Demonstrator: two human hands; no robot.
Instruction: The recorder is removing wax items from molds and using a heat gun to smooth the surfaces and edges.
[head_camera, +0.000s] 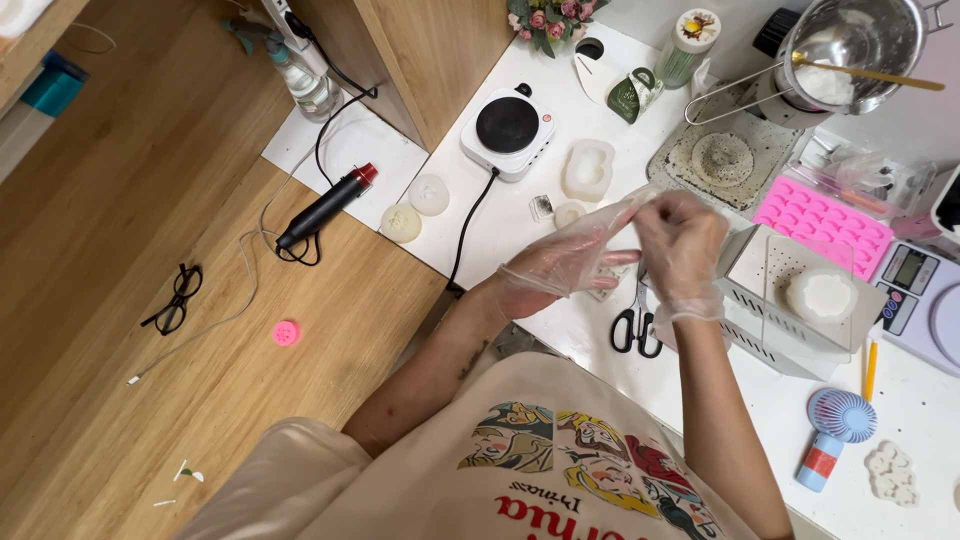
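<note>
It seems the gloving step: the right hand (682, 245) pinches the loose clear glove (590, 240) on the spread left hand (560, 265) above the surface (500, 215), and next it probably needs a pull to the wrist.

A thin, clear plastic glove (600, 225) half covers the left hand (560, 265), its fingertip end pulled taut.

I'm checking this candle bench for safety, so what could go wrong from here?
The hot plate cord trails off the table edge near the left hand; a snag might drag it. Scissors lie just under the right hand. The metal pot perches high and might tip.
</note>
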